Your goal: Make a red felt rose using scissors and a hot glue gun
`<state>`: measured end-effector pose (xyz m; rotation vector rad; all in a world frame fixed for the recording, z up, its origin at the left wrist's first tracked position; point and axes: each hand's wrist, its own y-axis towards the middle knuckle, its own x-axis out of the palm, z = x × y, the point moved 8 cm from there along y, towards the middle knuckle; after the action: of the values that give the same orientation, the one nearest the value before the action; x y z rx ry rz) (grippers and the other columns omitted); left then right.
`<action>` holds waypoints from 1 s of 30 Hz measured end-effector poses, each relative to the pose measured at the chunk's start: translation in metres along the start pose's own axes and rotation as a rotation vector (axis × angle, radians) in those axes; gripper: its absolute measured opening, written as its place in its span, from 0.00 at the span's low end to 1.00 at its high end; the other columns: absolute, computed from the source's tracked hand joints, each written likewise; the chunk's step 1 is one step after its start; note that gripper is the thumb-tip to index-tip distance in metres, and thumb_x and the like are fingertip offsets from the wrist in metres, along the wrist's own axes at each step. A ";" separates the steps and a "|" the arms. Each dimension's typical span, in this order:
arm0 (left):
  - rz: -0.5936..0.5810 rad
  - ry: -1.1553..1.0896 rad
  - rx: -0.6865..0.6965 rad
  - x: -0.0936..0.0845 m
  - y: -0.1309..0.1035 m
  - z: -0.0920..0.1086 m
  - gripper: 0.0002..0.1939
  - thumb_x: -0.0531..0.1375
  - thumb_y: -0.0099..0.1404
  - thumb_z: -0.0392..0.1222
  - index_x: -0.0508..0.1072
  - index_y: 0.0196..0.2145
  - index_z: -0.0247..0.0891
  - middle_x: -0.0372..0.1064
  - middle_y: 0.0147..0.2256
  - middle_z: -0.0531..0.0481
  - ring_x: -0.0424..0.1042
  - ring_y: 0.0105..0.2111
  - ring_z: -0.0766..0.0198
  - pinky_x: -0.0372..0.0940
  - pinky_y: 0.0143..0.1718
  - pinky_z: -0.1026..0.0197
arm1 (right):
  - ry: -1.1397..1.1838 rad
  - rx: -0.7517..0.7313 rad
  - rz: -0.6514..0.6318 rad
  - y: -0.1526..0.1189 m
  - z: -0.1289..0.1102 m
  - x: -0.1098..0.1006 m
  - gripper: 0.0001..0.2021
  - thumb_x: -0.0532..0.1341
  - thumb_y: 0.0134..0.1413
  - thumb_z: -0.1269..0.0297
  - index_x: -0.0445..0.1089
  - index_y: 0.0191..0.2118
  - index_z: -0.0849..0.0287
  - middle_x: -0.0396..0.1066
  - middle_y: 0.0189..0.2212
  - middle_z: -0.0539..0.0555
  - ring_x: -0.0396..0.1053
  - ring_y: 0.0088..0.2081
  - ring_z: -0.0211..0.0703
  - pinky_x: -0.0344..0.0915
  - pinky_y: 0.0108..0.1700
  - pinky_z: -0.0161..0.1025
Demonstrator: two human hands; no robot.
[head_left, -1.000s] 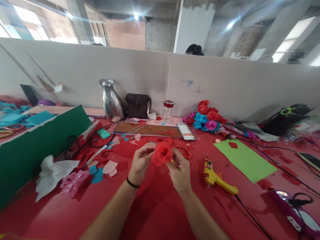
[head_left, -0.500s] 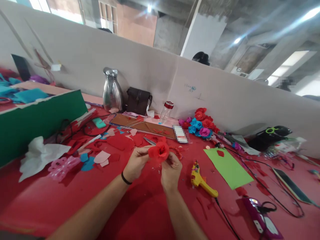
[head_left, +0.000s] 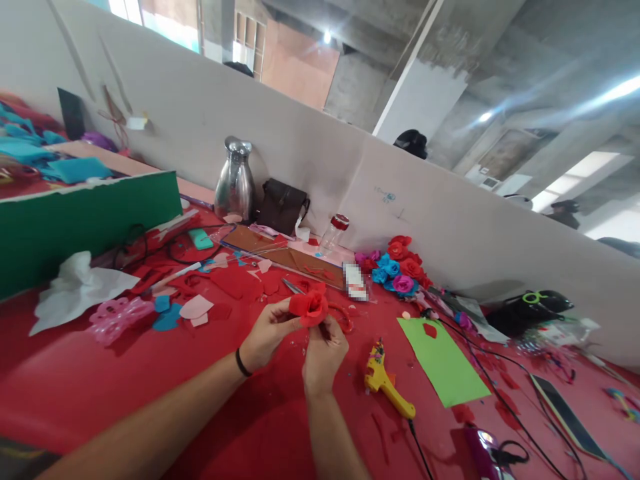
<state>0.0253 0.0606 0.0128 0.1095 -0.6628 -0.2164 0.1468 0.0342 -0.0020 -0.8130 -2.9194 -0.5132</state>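
Note:
Between my two hands, above the red table (head_left: 240, 413), is a red artificial flower (head_left: 309, 305) with layered petals. My left hand (head_left: 267, 333) pinches the flower's left edge between thumb and fingers. From below and to the right, my right hand (head_left: 326, 350) closes its fingers on the flower's base; a stem, if any, is hidden. Behind the flower lie scissors with red handles (head_left: 346, 319), partly covered. A yellow glue gun (head_left: 387, 383) rests on the table to the right of my right hand.
A light green sheet (head_left: 445, 363) lies at right, with a purple power strip (head_left: 483, 453) and cables near it. Finished flowers (head_left: 400, 267) are bunched against the partition. Petal scraps (head_left: 196, 307), white tissue (head_left: 80, 293), a steel jug (head_left: 235, 183) and a glass jar (head_left: 333, 237) surround the work area.
The view has tilted and shifted, so things on the table appear moved. The flower has turned slightly in my fingers; both hands keep their hold on it.

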 end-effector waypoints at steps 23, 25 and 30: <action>-0.128 0.261 0.095 -0.019 0.014 -0.001 0.12 0.68 0.50 0.44 0.78 0.32 0.36 0.76 0.31 0.48 0.72 0.36 0.58 0.65 0.40 0.58 | 0.625 0.494 -0.243 0.000 -0.002 0.028 0.07 0.67 0.42 0.60 0.73 0.27 0.55 0.72 0.26 0.47 0.65 0.27 0.35 0.61 0.30 0.32; -0.140 0.261 0.078 -0.019 0.014 -0.003 0.11 0.68 0.50 0.43 0.78 0.32 0.37 0.75 0.29 0.49 0.71 0.35 0.59 0.65 0.40 0.59 | 0.621 0.479 -0.235 0.000 -0.003 0.027 0.07 0.69 0.40 0.61 0.72 0.27 0.56 0.71 0.25 0.46 0.64 0.26 0.33 0.60 0.31 0.31; -0.116 0.149 0.033 -0.020 0.014 -0.005 0.11 0.69 0.49 0.43 0.78 0.31 0.38 0.74 0.28 0.51 0.70 0.30 0.64 0.64 0.34 0.63 | 0.603 0.421 -0.275 0.000 -0.009 0.026 0.07 0.69 0.40 0.61 0.71 0.24 0.57 0.67 0.20 0.45 0.60 0.23 0.32 0.57 0.28 0.31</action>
<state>0.0159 0.0791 -0.0006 0.1937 -0.5126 -0.3057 0.1238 0.0441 0.0104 -0.1593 -2.4359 -0.1086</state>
